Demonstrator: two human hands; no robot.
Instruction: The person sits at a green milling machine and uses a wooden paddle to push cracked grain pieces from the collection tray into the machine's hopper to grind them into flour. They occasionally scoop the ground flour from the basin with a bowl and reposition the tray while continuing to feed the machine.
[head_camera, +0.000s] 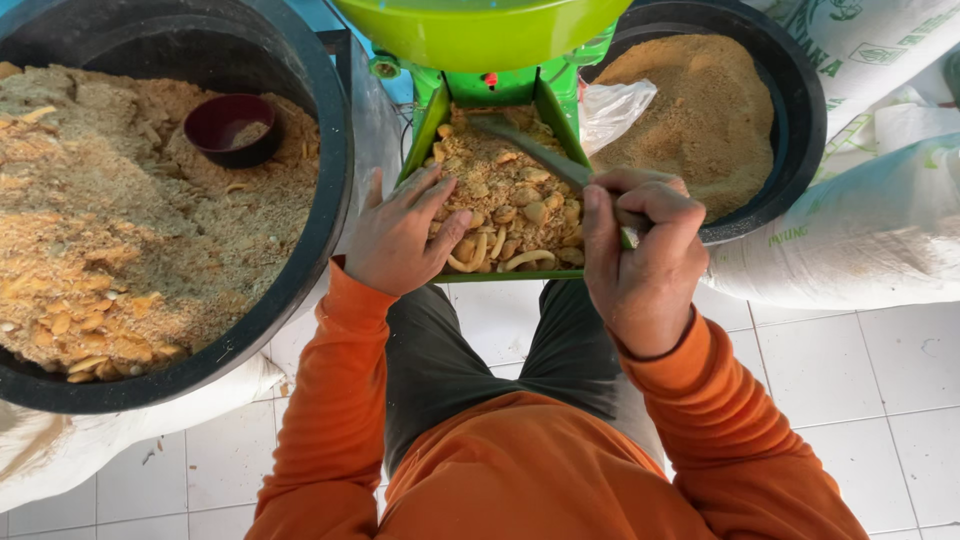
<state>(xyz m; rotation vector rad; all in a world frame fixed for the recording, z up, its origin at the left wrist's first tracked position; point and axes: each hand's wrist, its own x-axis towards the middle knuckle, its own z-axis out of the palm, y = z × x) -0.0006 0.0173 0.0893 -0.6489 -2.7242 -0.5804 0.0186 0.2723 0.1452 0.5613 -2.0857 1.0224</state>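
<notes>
A green machine's feed chute (432, 118) holds tan dried pieces and crumbs (505, 205). My left hand (398, 235) lies flat on the chute's near left edge, fingers spread and touching the pieces. My right hand (640, 255) is closed around a green stick (535, 152) that slants up-left into the chute's contents. Both arms wear orange sleeves.
A large black tub (335, 180) at left holds coarse crumbs with a small dark red bowl (232, 128) in them. A second black tub (800, 120) at right holds finer tan powder (700, 110). White sacks (860, 240) lie at right. The green hopper (480, 30) is above. White tile floor (850, 380) lies below.
</notes>
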